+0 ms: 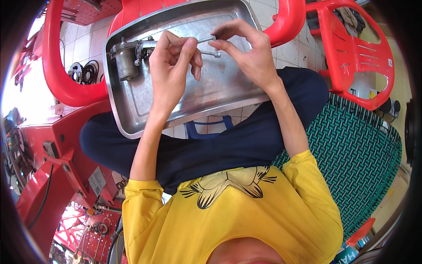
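Observation:
Over a shallow metal tray point(198, 115), my left hand point(171, 66) is closed with thumb and fingertips around the shank of a long, thin metal bolt point(205, 40). My right hand point(250, 55) pinches the end of that bolt between thumb and forefinger. Just below it, a second long bolt point(211, 53) with a hex end sticks out beside my left fingers; whether they hold it or it rests on something is hidden. Left of my left hand, a grey metal part with a cylindrical body point(127, 64) lies in the tray, its arm reaching behind my fingers.
The tray sits on a red plastic chair point(74, 94), close to my crossed legs. Another red chair point(351, 53) stands at the far right, near a green woven seat point(351, 154). Red machinery point(66, 149) is on my left. Chainrings point(83, 72) lie on the tiled floor.

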A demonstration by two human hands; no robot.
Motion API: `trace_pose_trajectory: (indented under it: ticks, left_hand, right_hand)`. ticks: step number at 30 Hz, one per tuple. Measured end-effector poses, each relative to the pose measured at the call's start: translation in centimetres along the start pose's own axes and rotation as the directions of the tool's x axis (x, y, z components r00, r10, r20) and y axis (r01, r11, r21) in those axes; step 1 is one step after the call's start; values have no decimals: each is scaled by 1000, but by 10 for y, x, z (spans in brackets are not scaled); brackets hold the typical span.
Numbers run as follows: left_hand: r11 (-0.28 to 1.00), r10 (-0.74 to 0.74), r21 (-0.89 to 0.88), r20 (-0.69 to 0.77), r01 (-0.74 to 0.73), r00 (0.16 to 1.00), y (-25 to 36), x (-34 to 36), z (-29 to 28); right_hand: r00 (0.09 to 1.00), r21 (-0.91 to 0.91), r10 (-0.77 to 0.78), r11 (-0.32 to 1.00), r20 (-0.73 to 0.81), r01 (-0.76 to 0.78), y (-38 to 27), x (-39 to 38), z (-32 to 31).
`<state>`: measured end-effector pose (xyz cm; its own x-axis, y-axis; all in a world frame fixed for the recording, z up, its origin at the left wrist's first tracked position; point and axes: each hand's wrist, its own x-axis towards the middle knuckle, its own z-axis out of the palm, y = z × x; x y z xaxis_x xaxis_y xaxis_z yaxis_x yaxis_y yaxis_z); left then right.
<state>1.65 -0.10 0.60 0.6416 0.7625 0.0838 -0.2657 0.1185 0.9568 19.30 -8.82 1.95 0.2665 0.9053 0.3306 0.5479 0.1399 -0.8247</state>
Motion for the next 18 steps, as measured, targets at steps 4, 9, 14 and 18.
trace_pose_trajectory:
  ticks: [4,9,14,18]
  left_hand:
    - [999,41,-10,25,-40,999,-5,4,-5]
    - [999,27,24,39,-28,999,-3,1,-4]
    - [999,49,11,42,-49,998,-4,3,-3]
    - [999,33,6,44,-34,998,-3,1,-2]
  right_hand:
    - [990,-77,-138,988,-21,136,3,4,-1]
    - [962,-246,-230,933,148,261,14,5,-8]
    - [997,-91,-46,995,64,52,9,0,-1]
    - [985,-62,-172,983,-11,171,6,1,0]
